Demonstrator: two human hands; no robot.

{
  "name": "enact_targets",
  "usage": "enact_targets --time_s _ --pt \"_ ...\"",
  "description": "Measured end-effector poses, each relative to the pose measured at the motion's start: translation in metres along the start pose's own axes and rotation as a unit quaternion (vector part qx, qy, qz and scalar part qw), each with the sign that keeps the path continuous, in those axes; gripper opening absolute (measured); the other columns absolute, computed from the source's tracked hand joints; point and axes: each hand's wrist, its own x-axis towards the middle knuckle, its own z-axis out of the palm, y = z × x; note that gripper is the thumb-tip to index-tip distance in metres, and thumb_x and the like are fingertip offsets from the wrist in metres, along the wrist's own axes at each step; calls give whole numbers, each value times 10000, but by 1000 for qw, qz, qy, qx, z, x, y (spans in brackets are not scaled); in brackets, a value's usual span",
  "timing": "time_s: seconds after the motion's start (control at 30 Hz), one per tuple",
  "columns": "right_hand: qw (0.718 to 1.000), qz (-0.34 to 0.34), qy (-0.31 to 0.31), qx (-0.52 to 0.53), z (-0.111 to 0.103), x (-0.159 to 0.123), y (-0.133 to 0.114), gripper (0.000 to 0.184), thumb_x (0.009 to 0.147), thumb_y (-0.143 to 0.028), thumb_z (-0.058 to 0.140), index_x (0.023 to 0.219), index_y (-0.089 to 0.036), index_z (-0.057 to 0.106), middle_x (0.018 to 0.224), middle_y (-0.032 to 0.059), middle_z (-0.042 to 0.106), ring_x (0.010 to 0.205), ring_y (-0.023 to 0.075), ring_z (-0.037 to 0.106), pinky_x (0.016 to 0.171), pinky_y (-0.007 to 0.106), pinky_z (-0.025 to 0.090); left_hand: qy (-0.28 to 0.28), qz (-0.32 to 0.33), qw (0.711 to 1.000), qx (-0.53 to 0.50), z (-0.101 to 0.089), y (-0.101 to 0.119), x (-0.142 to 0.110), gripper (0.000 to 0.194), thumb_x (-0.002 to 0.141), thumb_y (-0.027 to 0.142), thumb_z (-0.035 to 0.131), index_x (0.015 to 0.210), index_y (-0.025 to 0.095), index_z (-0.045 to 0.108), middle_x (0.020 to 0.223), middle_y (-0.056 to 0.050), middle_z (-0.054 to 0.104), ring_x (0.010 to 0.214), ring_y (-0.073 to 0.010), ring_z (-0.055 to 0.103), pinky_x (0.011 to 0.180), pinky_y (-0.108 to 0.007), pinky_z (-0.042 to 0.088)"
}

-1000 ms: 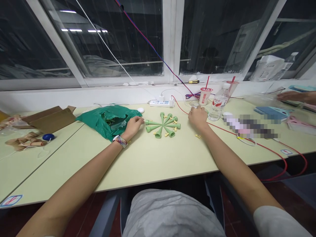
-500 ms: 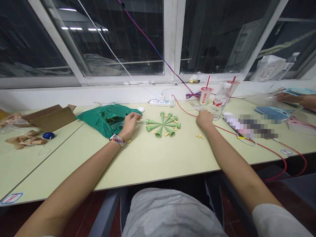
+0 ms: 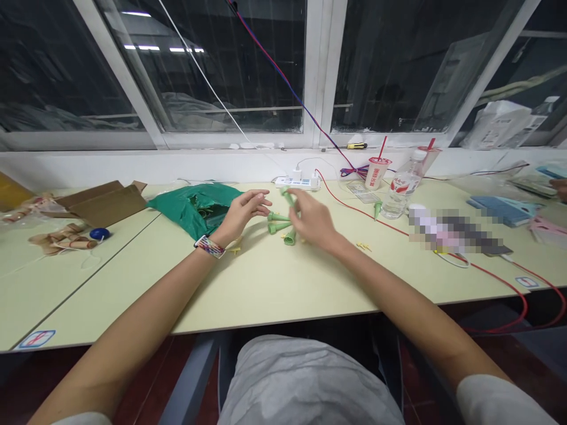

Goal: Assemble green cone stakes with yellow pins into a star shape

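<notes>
My right hand (image 3: 314,219) is over the ring of green plastic spikes, its fingers closed on one spike (image 3: 287,195) that tilts up to the left. Beneath and beside it, several other green cone-shaped spikes (image 3: 278,227) lie on the table, partly hidden by the hand. My left hand (image 3: 244,213) hovers just left of them beside a green plastic bag (image 3: 195,208); its fingers are apart and hold nothing. Another green spike (image 3: 377,210) stands on its own by the water bottle (image 3: 402,186). Small yellow pieces (image 3: 364,247) lie to the right, and another yellow piece (image 3: 234,249) is near my left wrist.
Behind are a power strip (image 3: 297,183) and a paper cup (image 3: 377,173) with a red straw. A red cable (image 3: 343,205) runs across the right side. A cardboard box (image 3: 104,203) and wooden toys (image 3: 57,239) are at left. Another person's hand (image 3: 559,190) shows far right.
My right hand has moved left from near the bottle to the spikes and taken hold of one. A spike now stands by the bottle. The view has shifted slightly; my left hand's fingers have spread.
</notes>
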Motion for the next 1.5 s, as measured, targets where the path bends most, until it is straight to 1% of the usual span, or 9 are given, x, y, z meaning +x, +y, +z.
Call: enact_targets --time_s 0.1,0.23,0.37,0.47,0.53,0.67,0.83,1.13,1.5 --pt "997 -68 -40 -18 24 0 -38 524 1006 -212 437 1524 -174 506 1309 146 703 1057 291 679 794 343 496 16 9 999 -36 7 1 -3 520 794 586 817 1109 181 733 931 -73 734 801 -188 716 821 -351 587" --pt "996 -62 -35 -51 36 2 -55 472 1057 -250 407 1513 -167 495 1277 177 710 1023 302 662 791 365 484 63 10 997 -46 6 1 1 409 778 538 811 940 185 684 888 -60 710 857 -201 721 803 -333 575" --pt "982 -151 -65 -97 44 -6 -65 354 1087 -288 380 1312 -131 605 1192 190 704 1028 310 621 804 391 481 139 7 982 -129 -10 2 11 307 796 445 787 879 196 627 813 -38 682 772 -190 707 742 -325 586" --pt "945 -273 -149 -98 61 -17 -76 237 1050 -194 437 1138 -165 656 1144 143 700 1036 287 599 821 387 485 141 -36 967 -208 -28 5 15 220 859 395 728 890 197 638 779 -35 669 735 -183 683 736 -329 597" --pt "936 -289 -181 -89 74 -21 -82 216 1057 -206 461 1098 -165 669 1126 125 701 1041 278 592 852 391 494 148 -57 953 -257 -39 6 16 144 895 329 689 895 193 645 768 -31 655 701 -155 653 692 -282 589" --pt "932 -284 -208 -90 89 -23 -86 291 1089 -227 438 1021 -141 708 1082 128 706 1039 275 580 883 402 493 150 -99 931 -318 -47 7 15 110 939 233 635 1016 163 668 778 -23 635 656 -109 623 632 -205 567" --pt "933 -272 -219 -83 76 -30 -80 263 1074 -201 464 1020 -148 715 1085 125 695 1009 258 586 860 387 486 125 -112 926 -338 -42 7 14 171 972 197 608 1128 159 667 811 -38 654 596 -102 584 547 -184 529" --pt "960 -51 -250 114 59 -43 -57 164 896 -150 666 1037 -170 747 1049 95 705 1040 237 628 857 325 482 89 -119 927 -345 -32 4 12 207 1038 202 550 1162 104 683 775 -42 640 619 -96 592 597 -167 547" --pt "954 -43 -249 159 48 -43 -44 238 918 -55 582 962 -158 792 972 82 670 936 199 633 805 298 464 68 -121 934 -330 -31 3 10 230 1023 239 558 1165 107 681 789 -45 633 568 -94 534 511 -170 497"
